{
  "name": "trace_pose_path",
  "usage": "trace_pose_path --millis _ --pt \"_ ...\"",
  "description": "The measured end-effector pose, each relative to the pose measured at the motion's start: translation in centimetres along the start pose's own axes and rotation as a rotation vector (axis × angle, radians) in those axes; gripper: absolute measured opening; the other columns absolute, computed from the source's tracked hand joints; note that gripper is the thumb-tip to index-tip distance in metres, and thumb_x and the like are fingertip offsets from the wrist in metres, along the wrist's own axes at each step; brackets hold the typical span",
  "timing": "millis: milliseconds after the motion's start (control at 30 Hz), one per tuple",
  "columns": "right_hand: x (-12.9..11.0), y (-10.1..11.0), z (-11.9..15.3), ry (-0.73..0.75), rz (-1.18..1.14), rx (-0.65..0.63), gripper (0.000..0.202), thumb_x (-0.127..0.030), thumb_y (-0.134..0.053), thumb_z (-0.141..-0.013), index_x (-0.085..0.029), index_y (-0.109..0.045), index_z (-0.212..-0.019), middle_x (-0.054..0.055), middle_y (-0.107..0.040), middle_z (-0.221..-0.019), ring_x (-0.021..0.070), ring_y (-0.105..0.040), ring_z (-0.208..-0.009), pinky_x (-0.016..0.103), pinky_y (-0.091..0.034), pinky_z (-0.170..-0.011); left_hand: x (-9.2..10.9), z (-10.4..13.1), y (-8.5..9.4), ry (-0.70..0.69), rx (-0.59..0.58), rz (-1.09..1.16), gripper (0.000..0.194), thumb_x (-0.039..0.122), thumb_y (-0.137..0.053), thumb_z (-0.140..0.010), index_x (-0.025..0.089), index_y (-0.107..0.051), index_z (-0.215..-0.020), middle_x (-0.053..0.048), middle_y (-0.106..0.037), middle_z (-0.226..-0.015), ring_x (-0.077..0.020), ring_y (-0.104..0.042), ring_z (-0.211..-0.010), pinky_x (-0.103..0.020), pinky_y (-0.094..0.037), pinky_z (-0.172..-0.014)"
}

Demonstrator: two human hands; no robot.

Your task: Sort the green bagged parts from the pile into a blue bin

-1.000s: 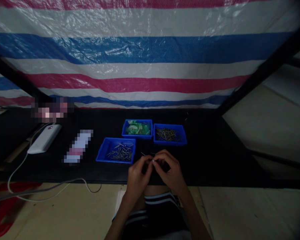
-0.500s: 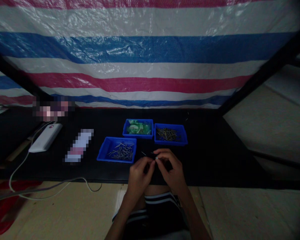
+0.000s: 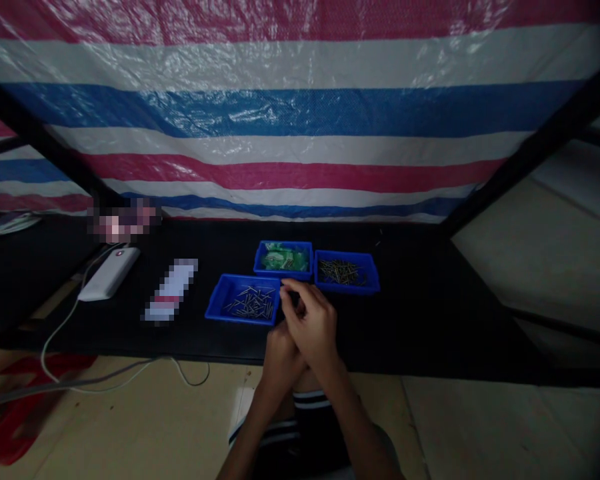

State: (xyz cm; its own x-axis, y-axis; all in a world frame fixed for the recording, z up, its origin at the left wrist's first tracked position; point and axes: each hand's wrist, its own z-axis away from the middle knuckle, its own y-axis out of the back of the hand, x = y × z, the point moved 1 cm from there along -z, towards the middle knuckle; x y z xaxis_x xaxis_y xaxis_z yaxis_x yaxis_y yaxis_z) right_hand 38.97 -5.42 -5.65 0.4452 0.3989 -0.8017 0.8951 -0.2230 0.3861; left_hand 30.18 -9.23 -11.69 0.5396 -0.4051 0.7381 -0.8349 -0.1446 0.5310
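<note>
My right hand (image 3: pixel 311 323) reaches across my left, its thumb and index finger pinched together at the right edge of a blue tray of thin metal pins (image 3: pixel 223 297). Anything between those fingertips is too small to make out. Beneath it, my left hand (image 3: pixel 281 350) is curled closed, its fingertips largely covered by the right hand. Behind stand a blue tray with green plastic packets (image 3: pixel 283 274) and a blue tray of darker, brassy pins (image 3: pixel 347 289).
A white power bank-like block (image 3: pixel 109 275) with a cable lies left, beside a blurred-out flat object (image 3: pixel 173 290). All rest on a black tabletop (image 3: pixel 430 320). A striped plastic sheet (image 3: pixel 300 113) hangs behind. A red stool-like object (image 3: pixel 25 427) is on the floor.
My right hand has moved left over my left hand, towards the near tray. The hands were side by side, fingertips together around something small. The view has shifted slightly.
</note>
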Motion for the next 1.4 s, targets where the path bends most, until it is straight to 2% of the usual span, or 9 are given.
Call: trace_pose_path --millis 133,233,333,567,733,867,1000,1267,1400 --pt "3.6 2.0 1.4 -0.113 0.046 0.053 0.016 -0.026 -0.062 -0.099 -0.025 -0.075 -0.108 0.004 -0.076 -0.09 0.0177 -0.068 -0.076 0.03 -0.052 -0.071 1.0 0.1 0.4 -0.02 0.009 -0.007 0.021 0.016 -0.057 -0.091 0.021 -0.059 -0.071 -0.001 -0.063 -0.066 -0.0141 -0.059 -0.06 -0.025 -0.042 -0.058" --pt "5.8 2.6 2.5 -0.158 0.052 -0.116 0.013 -0.028 -0.068 -0.095 -0.026 -0.076 -0.105 -0.002 -0.07 -0.073 0.0142 -0.061 -0.06 0.026 -0.046 -0.058 1.1 0.5 0.6 -0.083 0.04 0.002 0.033 0.017 -0.055 -0.097 0.022 -0.047 -0.064 0.003 -0.05 -0.059 -0.0116 -0.049 -0.054 -0.025 -0.035 -0.055" --pt "6.4 2.1 3.0 -0.136 0.169 -0.216 0.016 -0.029 -0.073 -0.093 -0.027 -0.076 -0.109 -0.003 -0.067 -0.07 0.0147 -0.062 -0.061 0.026 -0.042 -0.057 1.0 0.8 0.7 -0.122 0.089 0.018 0.036 0.019 -0.054 -0.098 0.022 -0.043 -0.064 0.003 -0.045 -0.057 -0.0116 -0.046 -0.053 -0.027 -0.032 -0.054" --pt "5.3 0.6 3.0 -0.078 0.281 -0.25 0.012 -0.017 -0.064 -0.095 -0.028 -0.069 -0.094 -0.003 -0.068 -0.07 0.0157 -0.063 -0.063 0.026 -0.035 -0.056 1.0 0.4 0.5 -0.036 0.065 -0.012 0.036 0.024 -0.051 -0.102 0.022 -0.047 -0.066 0.003 -0.05 -0.06 -0.0116 -0.049 -0.054 -0.025 -0.037 -0.056" --pt "5.8 2.0 3.8 -0.219 -0.038 -0.152 0.01 -0.032 -0.059 -0.102 -0.024 -0.064 -0.098 -0.003 -0.065 -0.071 0.014 -0.062 -0.061 0.025 -0.045 -0.059 0.6 0.2 0.2 0.064 0.048 -0.055 0.034 0.027 -0.05 -0.104 0.022 -0.052 -0.071 0.003 -0.055 -0.062 -0.0116 -0.054 -0.056 -0.024 -0.038 -0.057" --pt "6.1 3.9 4.5 -0.235 -0.216 -0.177 0.013 -0.034 -0.058 -0.103 -0.022 -0.063 -0.098 0.001 -0.069 -0.083 0.0152 -0.067 -0.073 0.025 -0.052 -0.068 0.6 0.0 0.2 0.128 -0.018 -0.011 0.017 0.027 -0.052 -0.105 0.022 -0.063 -0.092 0.002 -0.068 -0.075 -0.013 -0.067 -0.066 -0.023 -0.047 -0.064" --pt "6.1 4.7 4.9 -0.239 -0.28 -0.218 0.013 -0.033 -0.059 -0.103 -0.022 -0.064 -0.098 0.002 -0.069 -0.087 0.0155 -0.066 -0.079 0.026 -0.052 -0.073 0.7 0.1 0.3 0.1 -0.003 0.064 0.011 0.025 -0.057 -0.104 0.023 -0.066 -0.11 0.0 -0.077 -0.091 -0.0138 -0.074 -0.078 -0.022 -0.054 -0.072" --pt "6.3 4.4 5.0 -0.245 -0.226 -0.21 0.009 -0.021 -0.061 -0.096 -0.023 -0.068 -0.101 -0.004 -0.056 -0.071 0.0124 -0.052 -0.062 0.024 -0.044 -0.061 0.7 0.2 0.5 0.005 0.086 0.109 0.016 0.016 -0.067 -0.098 0.024 -0.072 -0.112 0.002 -0.078 -0.091 -0.0098 -0.071 -0.071 -0.018 -0.054 -0.069" --pt "6.0 4.6 4.8 -0.232 -0.257 -0.231 0.018 -0.019 -0.06 -0.096 -0.023 -0.072 -0.108 -0.002 -0.067 -0.081 0.0124 -0.058 -0.066 0.024 -0.047 -0.065 0.5 0.4 0.5 -0.031 0.071 0.125 0.017 0.013 -0.067 -0.097 0.024 -0.072 -0.109 0.001 -0.079 -0.094 -0.0106 -0.073 -0.078 -0.019 -0.055 -0.074"
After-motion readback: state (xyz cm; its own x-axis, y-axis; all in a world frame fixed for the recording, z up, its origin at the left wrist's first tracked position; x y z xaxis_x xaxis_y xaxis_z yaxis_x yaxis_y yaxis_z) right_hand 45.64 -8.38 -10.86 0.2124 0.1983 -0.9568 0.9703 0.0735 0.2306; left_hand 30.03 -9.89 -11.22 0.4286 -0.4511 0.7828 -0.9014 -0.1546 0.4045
